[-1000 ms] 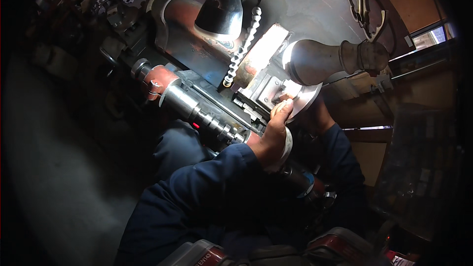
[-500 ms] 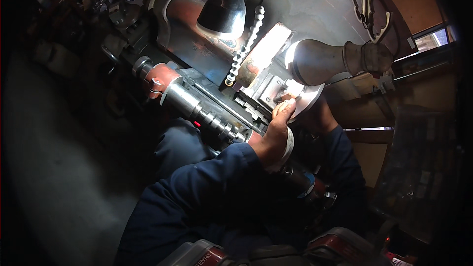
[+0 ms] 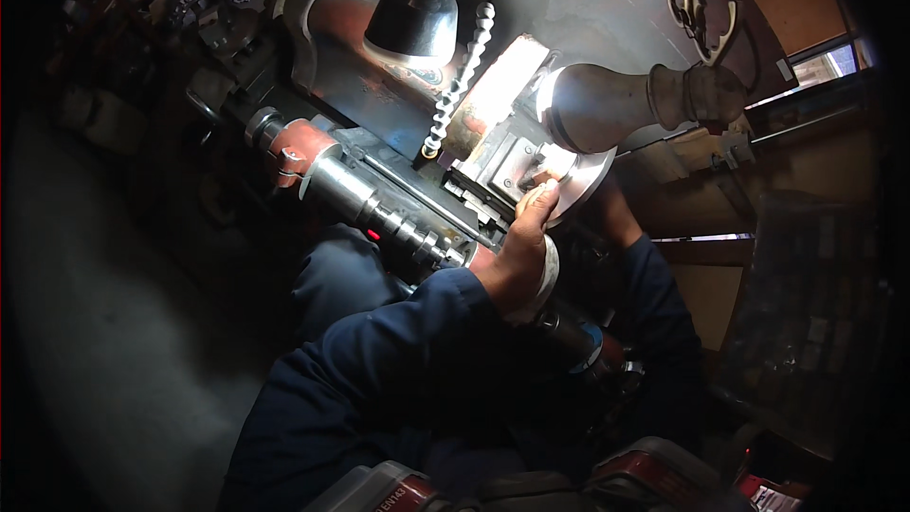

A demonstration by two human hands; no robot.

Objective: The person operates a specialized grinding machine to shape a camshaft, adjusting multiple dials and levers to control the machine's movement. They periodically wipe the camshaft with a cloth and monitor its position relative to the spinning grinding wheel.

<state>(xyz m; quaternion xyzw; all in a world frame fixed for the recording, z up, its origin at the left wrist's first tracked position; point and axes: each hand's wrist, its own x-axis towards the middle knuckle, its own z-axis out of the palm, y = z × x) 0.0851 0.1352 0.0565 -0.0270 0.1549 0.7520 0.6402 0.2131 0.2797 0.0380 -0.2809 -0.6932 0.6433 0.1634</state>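
Note:
My left hand (image 3: 513, 259) is closed beside a shiny metal disc (image 3: 589, 192), its thumb raised against the edge of a small lit fitting (image 3: 551, 167). What its fingers hold, if anything, is hidden. Behind that hand shows the edge of a pale round disc (image 3: 550, 273). Beyond the shiny disc, in shadow, is my right hand (image 3: 618, 215); its fingers are hidden. The fitting and disc sit next to a square metal block (image 3: 515, 159) on the machine. To the left lies a stepped steel spindle (image 3: 370, 207) with a red collar (image 3: 305, 149).
A black lamp (image 3: 415, 14) and a second, dusty lamp (image 3: 597, 109) hang close over the work. Between them stands a segmented flexible hose (image 3: 460, 76). A metal tool (image 3: 701, 9) lies on the dark panel (image 3: 588, 0). Wooden shelving (image 3: 706, 294) is at the right.
The whole view has shifted slightly, so the machine and both hands appear a little further left and up. Both hands keep nearly the same place at the disc.

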